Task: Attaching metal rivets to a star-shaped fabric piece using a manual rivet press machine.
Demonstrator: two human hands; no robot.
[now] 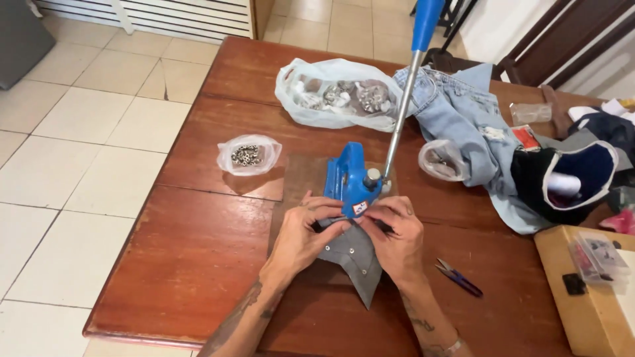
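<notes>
Both hands, the left hand (305, 233) and right hand (395, 233), have fingers clamped on the grey pointed fabric piece (354, 261), its top edge tucked beneath the blue lever-handled hand press (350, 180) on the wooden worktop (198, 244).

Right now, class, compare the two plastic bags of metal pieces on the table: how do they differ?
The large bag lies at the far side of the table, beside the jeans; the small bag sits near the left edge, by itself. The large bag is wide and slumped, with big metal pieces showing; the small bag holds a little cluster of tiny ones. Both are thin, see-through plastic, and neither hand touches them.
</notes>
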